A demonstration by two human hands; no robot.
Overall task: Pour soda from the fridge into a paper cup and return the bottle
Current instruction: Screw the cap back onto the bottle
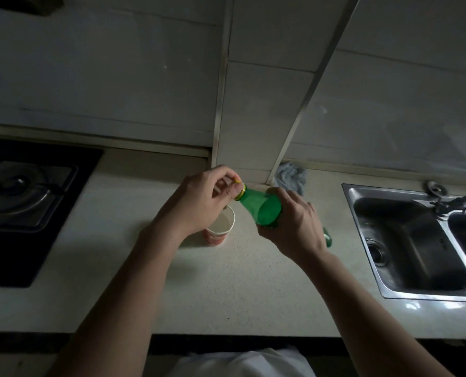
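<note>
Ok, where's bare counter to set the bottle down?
Widest bare counter lies near the front edge, between stove and sink, nearer than the paper cup. Also between cup and stove. Crowded: around the cup, where the left hand pinches the cap and the right hand holds the bottle, and by the cloth behind.

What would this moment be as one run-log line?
left hand: pinches yellow cap at mouth of green bottle | right hand: grips bottle, tilted | paper cup: upright on counter beneath left hand

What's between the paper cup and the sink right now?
Head view: the green bottle, gripped by the right hand, over bare countertop.
</note>
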